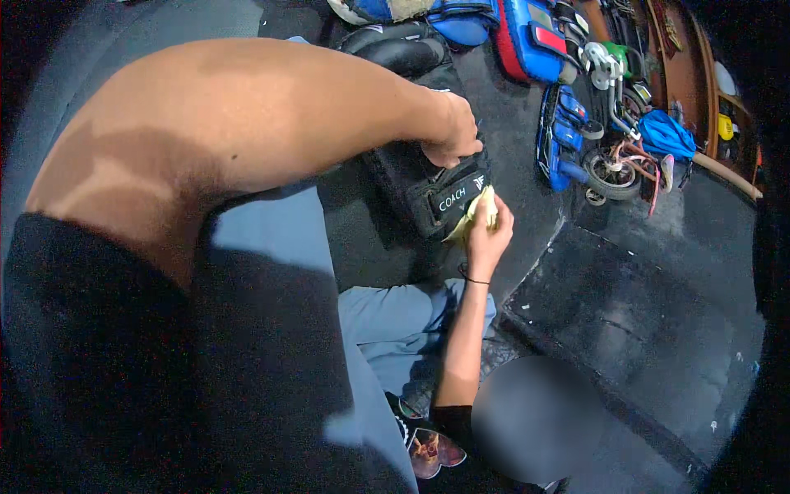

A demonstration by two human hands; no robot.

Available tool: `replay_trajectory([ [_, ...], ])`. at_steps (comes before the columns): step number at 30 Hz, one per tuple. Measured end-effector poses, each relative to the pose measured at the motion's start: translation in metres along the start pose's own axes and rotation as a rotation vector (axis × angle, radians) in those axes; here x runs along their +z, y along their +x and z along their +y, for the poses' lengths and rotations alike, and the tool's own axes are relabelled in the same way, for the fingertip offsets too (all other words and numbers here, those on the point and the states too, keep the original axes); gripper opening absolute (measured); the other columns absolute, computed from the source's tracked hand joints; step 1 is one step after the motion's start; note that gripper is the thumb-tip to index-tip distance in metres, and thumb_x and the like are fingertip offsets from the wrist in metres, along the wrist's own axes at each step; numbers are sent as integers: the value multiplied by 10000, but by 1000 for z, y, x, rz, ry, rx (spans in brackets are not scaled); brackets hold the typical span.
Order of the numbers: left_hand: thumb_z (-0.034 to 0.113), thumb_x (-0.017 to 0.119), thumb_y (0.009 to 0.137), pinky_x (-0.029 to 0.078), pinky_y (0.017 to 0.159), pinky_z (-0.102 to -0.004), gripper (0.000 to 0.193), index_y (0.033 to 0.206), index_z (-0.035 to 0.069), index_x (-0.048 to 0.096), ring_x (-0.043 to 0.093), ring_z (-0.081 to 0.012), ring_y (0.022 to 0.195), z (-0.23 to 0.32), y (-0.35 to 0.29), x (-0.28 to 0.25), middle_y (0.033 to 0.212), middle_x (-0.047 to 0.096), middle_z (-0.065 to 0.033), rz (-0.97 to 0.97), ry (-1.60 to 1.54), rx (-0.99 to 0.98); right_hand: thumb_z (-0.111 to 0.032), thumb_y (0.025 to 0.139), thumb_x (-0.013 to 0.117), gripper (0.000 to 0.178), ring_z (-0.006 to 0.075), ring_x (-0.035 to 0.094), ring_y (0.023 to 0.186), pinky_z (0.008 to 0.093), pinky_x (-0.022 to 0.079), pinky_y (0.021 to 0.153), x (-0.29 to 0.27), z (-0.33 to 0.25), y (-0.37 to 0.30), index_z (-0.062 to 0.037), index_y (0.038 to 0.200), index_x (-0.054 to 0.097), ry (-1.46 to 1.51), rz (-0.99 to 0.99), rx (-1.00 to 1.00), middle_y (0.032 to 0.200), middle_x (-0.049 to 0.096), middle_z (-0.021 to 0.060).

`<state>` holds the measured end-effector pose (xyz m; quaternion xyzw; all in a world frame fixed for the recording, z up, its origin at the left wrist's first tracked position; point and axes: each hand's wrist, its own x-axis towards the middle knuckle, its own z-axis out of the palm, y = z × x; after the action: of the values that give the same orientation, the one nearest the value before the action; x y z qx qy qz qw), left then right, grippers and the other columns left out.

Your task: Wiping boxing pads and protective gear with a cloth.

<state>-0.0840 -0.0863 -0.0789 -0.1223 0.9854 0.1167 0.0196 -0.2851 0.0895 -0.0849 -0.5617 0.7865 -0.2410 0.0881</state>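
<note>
My left arm reaches across from the left. My left hand [453, 136] is closed at the upper part of a black padded strike pad [403, 185] with a lettered patch on its near end. What my fingers hold there, if anything, is hidden. My right hand is out of view. A co-worker's hand [491, 239], with a thin dark band on its wrist, presses a pale yellow cloth [487, 210] against the patched end of the pad. This hand is just below mine, apart from it.
Blue and red strike pads [531, 41] lie beyond, with another blue pad [564, 136] to the right. A small pink bicycle [629, 169], a blue cloth [666, 132] and a wooden shelf [691, 49] stand farther right. The co-worker sits at lower right on the black mat floor [634, 280].
</note>
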Motion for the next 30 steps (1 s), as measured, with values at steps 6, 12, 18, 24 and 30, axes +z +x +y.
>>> replay_trajectory([
  [6, 427, 543, 928, 544, 827, -478, 502, 1242, 36, 527, 694, -355, 958, -5, -6, 7, 992, 719, -169, 52, 7, 17, -154, 900, 699, 267, 194, 655, 898, 324, 506, 834, -4, -26, -48, 44, 1076, 668, 65, -179, -168, 973, 707, 151],
  [12, 437, 559, 920, 545, 819, -472, 512, 1240, 38, 528, 694, -357, 931, -4, -3, 6, 956, 719, -159, 54, 28, 18, -88, 876, 692, 237, 175, 616, 897, 324, 499, 818, -43, -19, -30, -9, 1090, 626, 124, -114, -80, 1053, 643, 76],
  [18, 444, 556, 924, 544, 825, -469, 519, 1243, 35, 539, 695, -359, 933, 0, 2, 0, 960, 721, -164, 77, 19, 43, -260, 919, 667, 269, 327, 662, 905, 397, 512, 819, -4, -7, 5, -24, 1047, 676, -159, 6, -65, 980, 676, 181],
  [24, 442, 550, 927, 545, 832, -469, 510, 1262, 58, 545, 695, -356, 934, -3, -10, 4, 959, 721, -161, 78, 4, 19, -115, 890, 706, 211, 232, 663, 938, 328, 502, 853, -32, -45, -50, 2, 1064, 690, -14, -272, -188, 999, 695, 151],
  [30, 440, 541, 930, 550, 819, -472, 504, 1251, 52, 547, 698, -357, 915, -1, -7, 0, 948, 722, -158, 82, 30, 32, -165, 948, 653, 236, 147, 639, 874, 304, 519, 794, -33, -19, -9, 29, 1080, 681, 73, -49, 68, 962, 711, 98],
])
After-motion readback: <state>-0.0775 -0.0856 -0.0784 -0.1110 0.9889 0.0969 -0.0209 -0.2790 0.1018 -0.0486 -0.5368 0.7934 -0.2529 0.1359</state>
